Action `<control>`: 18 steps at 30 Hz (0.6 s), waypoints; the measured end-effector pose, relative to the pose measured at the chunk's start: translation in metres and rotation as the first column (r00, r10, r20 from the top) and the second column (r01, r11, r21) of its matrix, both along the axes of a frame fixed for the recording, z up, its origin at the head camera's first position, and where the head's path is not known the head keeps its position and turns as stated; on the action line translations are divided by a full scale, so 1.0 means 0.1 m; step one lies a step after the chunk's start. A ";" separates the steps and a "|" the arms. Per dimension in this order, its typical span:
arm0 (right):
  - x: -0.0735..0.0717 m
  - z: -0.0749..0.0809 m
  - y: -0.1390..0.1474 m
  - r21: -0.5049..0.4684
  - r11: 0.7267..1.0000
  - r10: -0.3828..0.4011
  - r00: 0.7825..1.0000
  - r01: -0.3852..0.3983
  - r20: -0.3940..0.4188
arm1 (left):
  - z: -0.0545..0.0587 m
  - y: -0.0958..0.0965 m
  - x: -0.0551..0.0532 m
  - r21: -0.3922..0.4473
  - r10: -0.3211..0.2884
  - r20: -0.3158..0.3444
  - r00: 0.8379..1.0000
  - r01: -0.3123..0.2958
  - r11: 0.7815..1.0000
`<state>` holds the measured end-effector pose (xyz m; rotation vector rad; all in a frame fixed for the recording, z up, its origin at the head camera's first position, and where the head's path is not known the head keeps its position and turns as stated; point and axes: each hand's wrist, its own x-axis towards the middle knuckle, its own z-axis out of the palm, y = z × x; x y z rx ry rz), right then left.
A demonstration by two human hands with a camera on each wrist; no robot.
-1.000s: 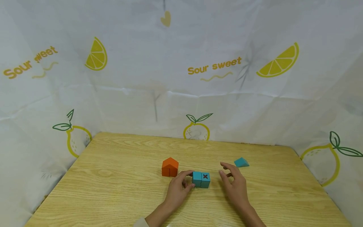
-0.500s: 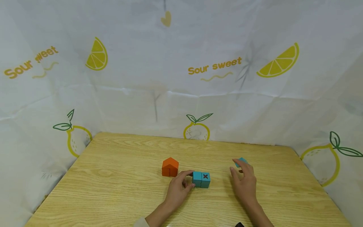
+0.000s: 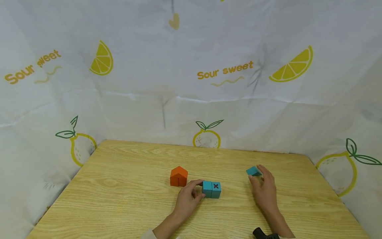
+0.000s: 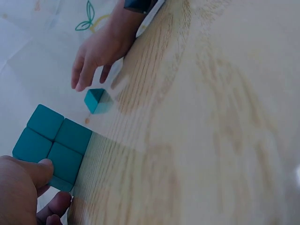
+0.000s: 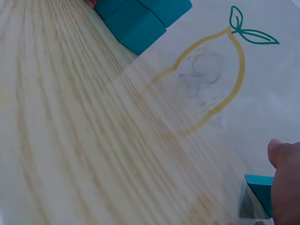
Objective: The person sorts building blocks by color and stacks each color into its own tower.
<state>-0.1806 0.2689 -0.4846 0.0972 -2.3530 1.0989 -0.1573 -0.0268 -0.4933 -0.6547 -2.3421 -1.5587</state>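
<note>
Four-square teal cube blocks (image 4: 55,143) stand joined as two columns, two high; one top face bears a dark X mark (image 3: 216,186). My left hand (image 3: 187,201) grips the left column, its thumb on the near face and a finger behind. To the right lies a teal triangular block (image 3: 253,171). My right hand (image 3: 265,189) is spread over it, with thumb and index finger at either side of it. In the left wrist view, the fingertips of that hand hover a little above the triangular block (image 4: 95,100). In the right wrist view, the thumb (image 5: 280,152) stands over it.
An orange house-shaped block stack (image 3: 178,176) stands left of the teal cubes, just beyond my left hand. Beneath everything is a wood-grain table (image 3: 125,199). A white lemon-print cloth (image 3: 155,66) hangs along the back and sides.
My right hand has moved right, away from the teal cubes and over to the triangular block. The left hand keeps its grip on the cubes, which have not moved.
</note>
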 end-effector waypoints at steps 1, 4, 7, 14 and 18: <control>0.00 0.00 0.01 0.001 1.000 0.012 1.000 -0.012 0.018 | 0.00 0.00 0.00 0.000 0.000 -0.001 1.000 0.000 1.000; 0.00 0.02 0.04 -0.002 0.999 0.052 0.996 -0.052 0.077 | 0.00 0.00 0.00 -0.003 0.002 -0.008 1.000 -0.002 1.000; 0.00 0.02 0.04 0.008 0.997 0.072 0.990 -0.074 0.118 | 0.00 0.00 0.01 -0.004 0.003 -0.009 1.000 -0.003 1.000; -0.01 0.01 0.01 0.052 0.996 0.074 0.995 -0.077 0.063 | 0.01 0.00 0.01 0.002 -0.002 -0.005 1.000 0.002 1.000; -0.01 -0.01 0.02 0.075 0.995 0.070 0.998 -0.070 0.011 | 0.01 0.00 0.01 -0.001 -0.001 -0.009 1.000 0.001 1.000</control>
